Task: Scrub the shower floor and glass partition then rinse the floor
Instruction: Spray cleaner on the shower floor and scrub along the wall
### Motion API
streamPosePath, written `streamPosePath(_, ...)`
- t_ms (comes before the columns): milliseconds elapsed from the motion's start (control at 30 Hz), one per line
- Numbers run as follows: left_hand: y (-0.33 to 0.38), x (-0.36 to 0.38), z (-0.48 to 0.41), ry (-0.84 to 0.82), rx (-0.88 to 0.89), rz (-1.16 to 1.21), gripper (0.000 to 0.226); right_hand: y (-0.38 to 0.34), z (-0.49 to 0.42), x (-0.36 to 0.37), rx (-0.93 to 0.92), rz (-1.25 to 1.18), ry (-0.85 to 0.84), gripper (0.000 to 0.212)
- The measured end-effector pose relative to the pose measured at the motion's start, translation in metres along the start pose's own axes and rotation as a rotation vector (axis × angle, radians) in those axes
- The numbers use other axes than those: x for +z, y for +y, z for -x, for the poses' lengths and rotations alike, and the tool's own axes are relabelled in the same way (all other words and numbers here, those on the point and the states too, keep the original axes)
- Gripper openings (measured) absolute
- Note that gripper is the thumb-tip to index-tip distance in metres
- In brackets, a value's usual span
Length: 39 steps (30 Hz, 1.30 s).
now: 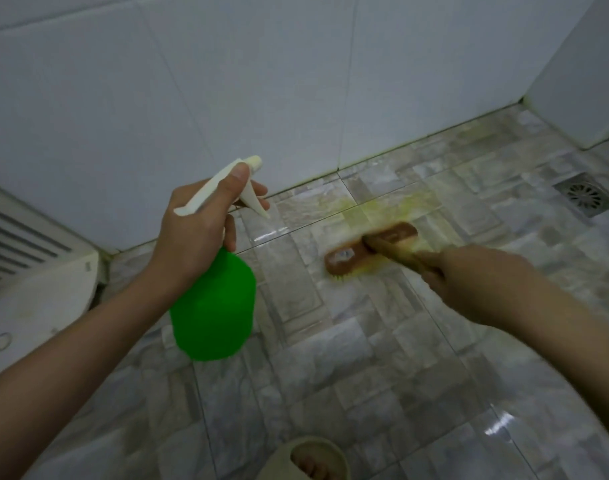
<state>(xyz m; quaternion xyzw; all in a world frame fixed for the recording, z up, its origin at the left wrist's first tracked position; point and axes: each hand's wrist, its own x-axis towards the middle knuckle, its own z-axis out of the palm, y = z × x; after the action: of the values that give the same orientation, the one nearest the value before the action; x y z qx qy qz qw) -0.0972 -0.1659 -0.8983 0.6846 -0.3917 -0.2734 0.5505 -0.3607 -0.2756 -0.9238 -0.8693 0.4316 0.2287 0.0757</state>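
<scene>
Left hand (195, 233) grips the green spray bottle (215, 306) by its neck, held above the floor (330, 393); right hand (469, 282) is clenched round the handle of the scrub brush (369, 249), bristles down on yellow-stained tiles near the wall; drain (588, 195) far right.

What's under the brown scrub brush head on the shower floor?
Yellow-green bristles poke out beneath the brown brush head, with yellowish cleaner streaks on the grey floor tiles beside it. The tile underneath is covered.

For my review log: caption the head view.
Right hand scrubs the floor with a brush; left hand holds a green spray bottle.
</scene>
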Motion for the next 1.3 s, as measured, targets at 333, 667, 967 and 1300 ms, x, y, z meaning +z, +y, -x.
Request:
streamPosePath(333, 0.012, 0.01, -0.008, 0.017, 0.029, 0.044, 0.027, -0.029, -0.067, 0.022, -0.17, -0.067, 0.157, 0.045)
streamPosePath(667, 0.01, 0.015, -0.013, 0.034, 0.014, 0.036, 0.025, 0.044, -0.119, 0.069, 0.142, -0.365, 0.36, 0.05)
streamPosePath(967, 0.013, 0.036, -0.013, -0.017, 0.007, 0.021, 0.026, 0.034, -0.117, 0.029, 0.02, -0.325, 0.257, 0.045)
streamPosePath(1300, 0.014, 0.053, -0.025, -0.059, 0.025, 0.02, 0.031, 0.074, -0.074, 0.0, 0.238, -0.217, 0.084, 0.044)
